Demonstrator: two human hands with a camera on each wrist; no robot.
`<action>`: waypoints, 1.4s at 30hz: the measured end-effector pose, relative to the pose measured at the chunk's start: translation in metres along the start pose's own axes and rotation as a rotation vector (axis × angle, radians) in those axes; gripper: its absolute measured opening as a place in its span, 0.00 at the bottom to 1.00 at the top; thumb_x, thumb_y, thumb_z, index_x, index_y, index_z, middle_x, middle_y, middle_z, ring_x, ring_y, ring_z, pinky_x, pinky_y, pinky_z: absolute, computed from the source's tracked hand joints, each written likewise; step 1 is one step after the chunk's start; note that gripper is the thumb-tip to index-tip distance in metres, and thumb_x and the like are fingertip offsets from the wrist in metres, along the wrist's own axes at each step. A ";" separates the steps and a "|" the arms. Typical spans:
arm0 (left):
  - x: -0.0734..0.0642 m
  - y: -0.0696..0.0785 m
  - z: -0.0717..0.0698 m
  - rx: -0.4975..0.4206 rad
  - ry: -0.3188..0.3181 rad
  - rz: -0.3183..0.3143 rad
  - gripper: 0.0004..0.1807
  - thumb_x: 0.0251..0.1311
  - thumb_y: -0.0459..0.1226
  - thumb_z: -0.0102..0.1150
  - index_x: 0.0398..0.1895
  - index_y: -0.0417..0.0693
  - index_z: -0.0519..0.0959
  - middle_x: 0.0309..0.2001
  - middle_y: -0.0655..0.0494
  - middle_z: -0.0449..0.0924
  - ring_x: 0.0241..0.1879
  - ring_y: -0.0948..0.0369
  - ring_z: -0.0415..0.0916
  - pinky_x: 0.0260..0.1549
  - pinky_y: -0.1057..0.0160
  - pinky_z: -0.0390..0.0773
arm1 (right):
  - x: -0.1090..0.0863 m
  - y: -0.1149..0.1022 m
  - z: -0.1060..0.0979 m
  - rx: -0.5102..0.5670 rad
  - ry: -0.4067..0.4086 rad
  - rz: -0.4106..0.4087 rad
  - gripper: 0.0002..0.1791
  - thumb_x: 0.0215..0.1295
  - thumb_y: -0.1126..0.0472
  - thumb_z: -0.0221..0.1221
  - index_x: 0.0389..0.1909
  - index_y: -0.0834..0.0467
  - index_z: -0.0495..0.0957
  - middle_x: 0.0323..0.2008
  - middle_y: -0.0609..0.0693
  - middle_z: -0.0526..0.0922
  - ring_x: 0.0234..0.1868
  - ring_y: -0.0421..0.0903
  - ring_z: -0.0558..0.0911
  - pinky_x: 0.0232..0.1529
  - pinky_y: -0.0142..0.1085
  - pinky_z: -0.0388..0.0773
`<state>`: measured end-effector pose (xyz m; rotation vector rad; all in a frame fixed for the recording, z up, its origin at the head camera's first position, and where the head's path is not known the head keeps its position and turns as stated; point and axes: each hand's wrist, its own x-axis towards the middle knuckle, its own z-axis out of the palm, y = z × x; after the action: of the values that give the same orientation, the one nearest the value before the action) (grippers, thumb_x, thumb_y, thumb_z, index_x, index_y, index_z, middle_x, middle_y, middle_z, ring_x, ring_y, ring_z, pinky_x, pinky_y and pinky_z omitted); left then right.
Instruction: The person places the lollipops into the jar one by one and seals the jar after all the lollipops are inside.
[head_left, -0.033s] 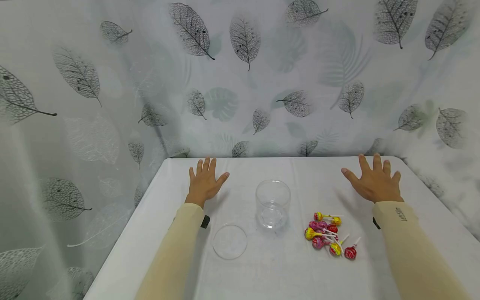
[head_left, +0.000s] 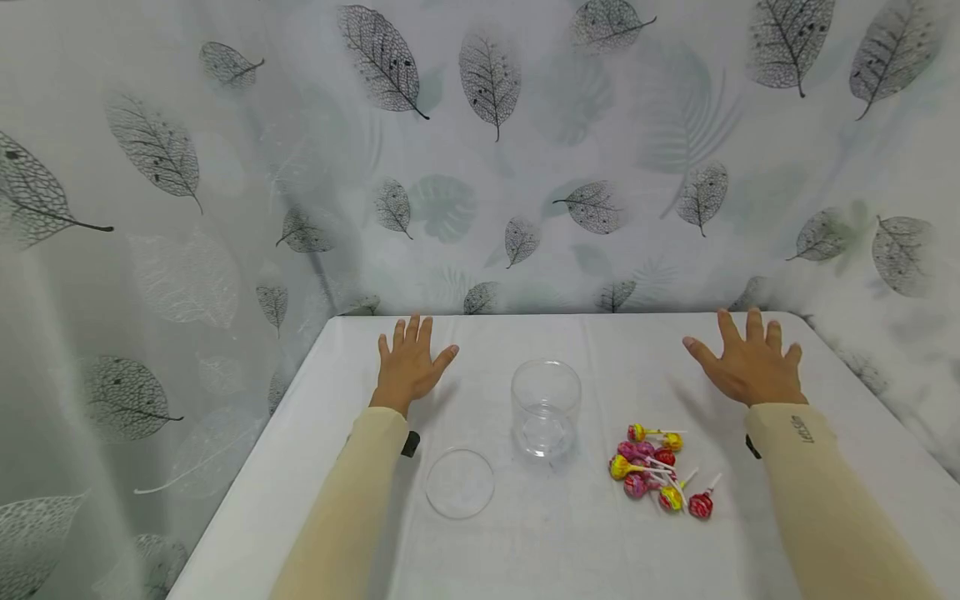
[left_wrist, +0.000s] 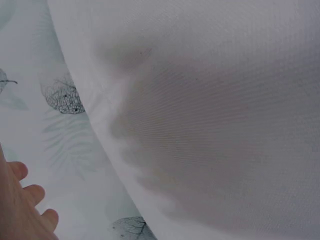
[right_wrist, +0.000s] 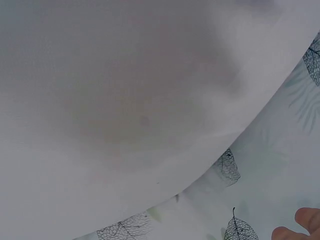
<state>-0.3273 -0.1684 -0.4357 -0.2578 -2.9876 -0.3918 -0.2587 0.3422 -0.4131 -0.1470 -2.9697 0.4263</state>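
My left hand (head_left: 408, 364) is stretched out over the far left of the table, fingers straight and spread, holding nothing. Over the far right my right hand (head_left: 753, 362) is spread in the same way, also with nothing in it. Between them a clear plastic jar (head_left: 546, 408) stands upright without a cover. A clear round lid (head_left: 460, 483) lies flat in front of the jar, to its left. Several wrapped lollipops (head_left: 637, 485) in red, yellow and pink lie in a loose pile, nearer to the right hand. Each wrist view shows only fingertips (left_wrist: 35, 194) and a hand's shadow.
A white cloth covers the table (head_left: 570, 550). Behind it and along both sides hangs a pale curtain (head_left: 525, 167) printed with leaves. The table's far edge lies just beneath the fingertips of both hands.
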 end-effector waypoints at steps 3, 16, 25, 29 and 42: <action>0.000 -0.001 0.002 0.000 -0.010 -0.004 0.49 0.74 0.69 0.35 0.85 0.47 0.47 0.85 0.43 0.40 0.83 0.41 0.35 0.74 0.30 0.34 | -0.003 0.002 0.002 -0.001 -0.006 0.006 0.57 0.72 0.21 0.34 0.82 0.64 0.44 0.76 0.83 0.38 0.72 0.88 0.41 0.63 0.83 0.38; -0.001 -0.002 0.003 -0.024 -0.028 -0.016 0.50 0.74 0.70 0.34 0.85 0.48 0.46 0.85 0.43 0.40 0.83 0.41 0.35 0.74 0.30 0.34 | -0.006 0.009 0.003 0.006 -0.029 0.020 0.57 0.72 0.21 0.34 0.83 0.63 0.43 0.76 0.83 0.37 0.71 0.89 0.40 0.62 0.84 0.37; -0.004 -0.009 0.002 -0.041 -0.033 -0.031 0.50 0.73 0.70 0.35 0.85 0.48 0.46 0.85 0.43 0.40 0.83 0.40 0.36 0.74 0.29 0.34 | -0.009 0.006 0.004 0.037 -0.068 -0.003 0.56 0.73 0.22 0.36 0.83 0.63 0.41 0.76 0.82 0.35 0.71 0.89 0.39 0.63 0.83 0.38; -0.006 -0.009 0.004 -0.069 -0.040 -0.022 0.51 0.73 0.71 0.35 0.85 0.48 0.47 0.85 0.43 0.41 0.83 0.40 0.36 0.74 0.28 0.34 | -0.010 0.002 0.003 0.036 -0.106 0.000 0.57 0.73 0.23 0.37 0.82 0.65 0.41 0.76 0.83 0.36 0.71 0.89 0.41 0.64 0.82 0.41; -0.013 -0.004 0.011 -0.188 -0.070 0.036 0.55 0.67 0.74 0.44 0.85 0.50 0.45 0.85 0.45 0.42 0.83 0.43 0.40 0.75 0.30 0.39 | -0.014 -0.009 0.012 0.102 -0.248 -0.088 0.52 0.75 0.35 0.53 0.79 0.71 0.48 0.73 0.82 0.51 0.71 0.82 0.56 0.65 0.76 0.58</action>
<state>-0.3164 -0.1709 -0.4487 -0.3485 -3.0110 -0.6743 -0.2471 0.3286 -0.4232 0.0512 -3.1700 0.6262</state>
